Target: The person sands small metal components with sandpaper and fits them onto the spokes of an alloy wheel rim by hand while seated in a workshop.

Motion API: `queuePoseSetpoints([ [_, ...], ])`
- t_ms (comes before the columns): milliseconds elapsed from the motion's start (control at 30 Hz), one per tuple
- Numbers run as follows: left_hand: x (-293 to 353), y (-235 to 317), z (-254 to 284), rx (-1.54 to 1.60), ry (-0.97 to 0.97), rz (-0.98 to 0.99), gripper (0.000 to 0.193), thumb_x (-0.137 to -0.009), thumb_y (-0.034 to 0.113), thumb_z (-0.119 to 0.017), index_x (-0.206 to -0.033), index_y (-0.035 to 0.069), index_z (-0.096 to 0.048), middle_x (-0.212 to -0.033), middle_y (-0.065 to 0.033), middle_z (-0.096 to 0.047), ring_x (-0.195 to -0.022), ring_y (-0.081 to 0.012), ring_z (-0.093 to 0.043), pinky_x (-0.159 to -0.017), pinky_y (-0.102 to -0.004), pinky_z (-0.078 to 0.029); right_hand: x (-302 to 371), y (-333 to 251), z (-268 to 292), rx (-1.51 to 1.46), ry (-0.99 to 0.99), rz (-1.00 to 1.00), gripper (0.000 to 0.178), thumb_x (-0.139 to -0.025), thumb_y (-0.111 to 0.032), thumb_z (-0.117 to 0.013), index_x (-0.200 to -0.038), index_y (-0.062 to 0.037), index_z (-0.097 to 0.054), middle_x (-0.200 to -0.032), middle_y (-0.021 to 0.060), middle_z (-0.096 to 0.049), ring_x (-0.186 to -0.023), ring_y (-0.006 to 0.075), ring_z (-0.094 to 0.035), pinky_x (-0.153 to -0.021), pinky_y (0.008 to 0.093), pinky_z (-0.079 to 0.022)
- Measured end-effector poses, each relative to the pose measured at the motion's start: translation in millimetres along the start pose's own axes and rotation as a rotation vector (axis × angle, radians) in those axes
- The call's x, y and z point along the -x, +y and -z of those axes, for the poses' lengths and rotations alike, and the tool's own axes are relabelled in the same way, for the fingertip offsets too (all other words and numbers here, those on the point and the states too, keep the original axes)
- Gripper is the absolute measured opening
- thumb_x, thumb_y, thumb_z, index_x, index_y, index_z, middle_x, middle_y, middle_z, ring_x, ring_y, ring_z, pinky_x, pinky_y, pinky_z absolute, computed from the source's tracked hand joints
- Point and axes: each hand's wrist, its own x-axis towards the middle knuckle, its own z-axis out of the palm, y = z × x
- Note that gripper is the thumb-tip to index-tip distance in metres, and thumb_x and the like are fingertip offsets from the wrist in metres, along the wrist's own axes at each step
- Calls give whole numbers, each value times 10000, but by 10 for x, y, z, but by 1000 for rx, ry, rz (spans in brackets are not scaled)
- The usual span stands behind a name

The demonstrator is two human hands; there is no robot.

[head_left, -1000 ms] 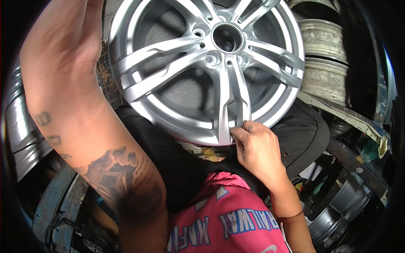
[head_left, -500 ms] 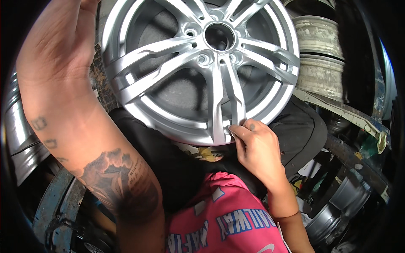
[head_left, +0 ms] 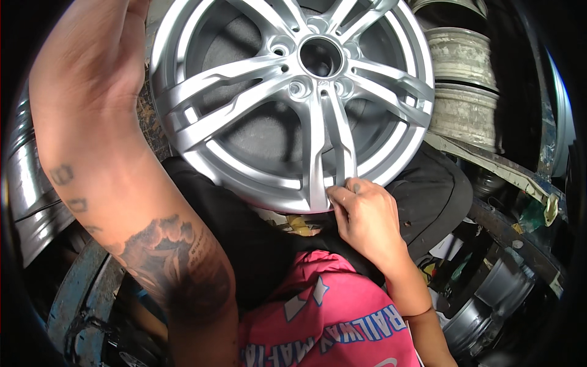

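Observation:
A silver alloy wheel rim (head_left: 314,153) with paired spokes and a round centre hole lies face up, its near edge at my lap. My right hand (head_left: 368,214) is at the near edge, where two spokes meet the outer lip. Its thumb and index finger are pressed together in a pinch against the metal. Whatever may sit between those fingertips is hidden. My left hand (head_left: 92,58) is raised beside the wheel's left side, palm side showing. Its fingers run out of the top of the picture, so their pose is hidden.
Dull, worn wheel rims (head_left: 463,113) are stacked at the upper right. More silver rims (head_left: 489,306) lie low on the right, and a shiny curved metal piece (head_left: 36,202) stands at far left. A blue metal frame (head_left: 79,293) is beside my left forearm.
My right hand has shifted slightly left and down along the wheel's near edge, still pinched. My left arm has moved a little to the right. The wheel appears marginally lower in view.

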Motion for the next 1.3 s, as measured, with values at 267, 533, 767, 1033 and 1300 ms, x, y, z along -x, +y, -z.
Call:
queuePoseSetpoints([
  [267,4,-1,13,0,4,0,261,-1003,208,-634,-1103,-21,-707,-913,-57,-702,-819,-102,-649,-723,-239,-524,-7,4,3,44,12,9,139,-782,-83,-709,-911,-56,-754,-779,115,-633,-783,326,-663,-740,441,-525],
  [533,0,21,12,0,6,-12,261,-1003,207,-634,-1111,-20,-707,-920,-56,-704,-825,-102,-651,-727,-238,-527,9,-21,12,46,15,3,155,-787,-88,-723,-936,-74,-762,-782,107,-638,-781,316,-665,-731,424,-509],
  [767,23,-31,-63,16,0,-14,262,-1003,205,-635,-1117,-19,-707,-926,-55,-706,-830,-102,-653,-730,-238,-529,11,52,50,86,120,-88,129,-805,-98,-725,-929,-80,-756,-775,94,-628,-756,315,-648,-725,419,-496],
  [1033,15,9,-50,18,5,-10,263,-1003,204,-635,-1124,-18,-707,-933,-54,-707,-835,-102,-654,-734,-238,-531,4,44,-45,34,29,-12,156,-799,-91,-715,-950,-69,-746,-816,100,-642,-813,302,-659,-765,425,-501],
  [1300,52,25,-60,20,12,-22,264,-1002,202,-635,-1132,-17,-707,-940,-54,-709,-841,-102,-656,-737,-237,-533,-22,36,-79,75,32,-3,153,-794,-92,-710,-941,-80,-748,-818,93,-642,-814,289,-660,-760,402,-487],
])
